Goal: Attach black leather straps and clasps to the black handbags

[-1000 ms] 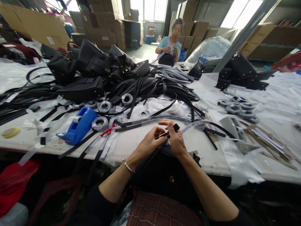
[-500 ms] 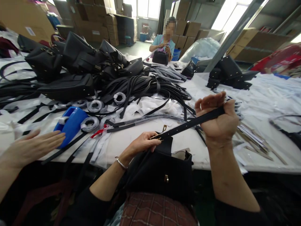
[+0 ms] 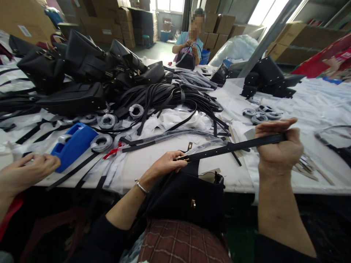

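A black handbag with a gold-coloured clasp rests on my lap against the table edge. My left hand pinches the buckle end of a black strap just above the bag's opening. Stretched out to the right, the strap runs up to my right hand, whose fingers are folded around its far part. Small holes show along the strap. A gold zip pull stands up behind my left hand.
A co-worker's hand is at the left, beside a blue tape dispenser. Black handbags and a heap of straps cover the table's back. Wrapped coils lie nearer. Another person sits across the table.
My right hand has moved right, drawing the strap out longer and flatter, and its fingers have closed more. My left hand stays at the buckle. The co-worker's hand at left has curled.
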Demonstrator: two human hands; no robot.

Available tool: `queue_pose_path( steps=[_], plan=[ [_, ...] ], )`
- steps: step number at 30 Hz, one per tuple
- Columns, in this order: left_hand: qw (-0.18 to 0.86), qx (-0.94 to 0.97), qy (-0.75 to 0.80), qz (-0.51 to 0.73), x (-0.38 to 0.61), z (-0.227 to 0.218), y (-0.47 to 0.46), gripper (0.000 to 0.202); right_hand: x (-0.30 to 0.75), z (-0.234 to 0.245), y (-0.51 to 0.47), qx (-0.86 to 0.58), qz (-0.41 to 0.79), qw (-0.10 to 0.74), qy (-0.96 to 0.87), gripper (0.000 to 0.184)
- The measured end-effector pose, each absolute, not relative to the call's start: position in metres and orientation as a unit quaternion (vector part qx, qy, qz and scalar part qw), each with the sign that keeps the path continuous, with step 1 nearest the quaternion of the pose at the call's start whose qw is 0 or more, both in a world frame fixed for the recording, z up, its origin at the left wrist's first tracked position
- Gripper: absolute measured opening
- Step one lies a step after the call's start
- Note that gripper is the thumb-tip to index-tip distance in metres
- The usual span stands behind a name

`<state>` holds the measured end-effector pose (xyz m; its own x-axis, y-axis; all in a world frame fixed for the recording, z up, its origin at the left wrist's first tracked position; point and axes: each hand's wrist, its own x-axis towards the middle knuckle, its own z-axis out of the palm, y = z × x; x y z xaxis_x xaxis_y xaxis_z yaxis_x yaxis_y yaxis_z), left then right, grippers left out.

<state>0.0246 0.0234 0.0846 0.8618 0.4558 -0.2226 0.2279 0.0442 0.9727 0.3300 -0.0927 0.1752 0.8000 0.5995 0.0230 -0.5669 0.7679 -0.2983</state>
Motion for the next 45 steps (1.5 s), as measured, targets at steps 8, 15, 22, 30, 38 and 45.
queue_pose_path(
  steps=[8, 15, 22, 30, 38, 45],
  plan=[
    [0.655, 0.702, 0.272, 0.072, 0.033, 0.081, 0.02, 0.022, 0.253, 0.111, -0.091, -0.465, 0.51, 0.685, -0.233, 0.03],
    [0.674, 0.678, 0.269, 0.114, 0.028, 0.073, 0.021, 0.035, 0.206, 0.08, -0.079, -0.533, 0.554, 0.598, -0.23, 0.041],
    [0.702, 0.654, 0.245, 0.139, 0.025, 0.072, 0.022, 0.045, 0.22, 0.083, -0.081, -0.525, 0.519, 0.652, -0.174, 0.038],
    [0.694, 0.662, 0.252, 0.131, 0.021, 0.072, 0.022, 0.049, 0.218, 0.08, -0.084, -0.531, 0.451, 0.691, -0.192, 0.037],
    [0.651, 0.705, 0.244, 0.141, 0.026, 0.078, 0.015, 0.044, 0.199, 0.08, -0.089, -0.594, 0.391, 0.648, -0.273, 0.029],
    [0.611, 0.715, 0.276, 0.198, 0.029, 0.078, 0.006, 0.036, 0.182, 0.086, -0.092, -0.63, 0.375, 0.613, -0.295, 0.029]
  ],
)
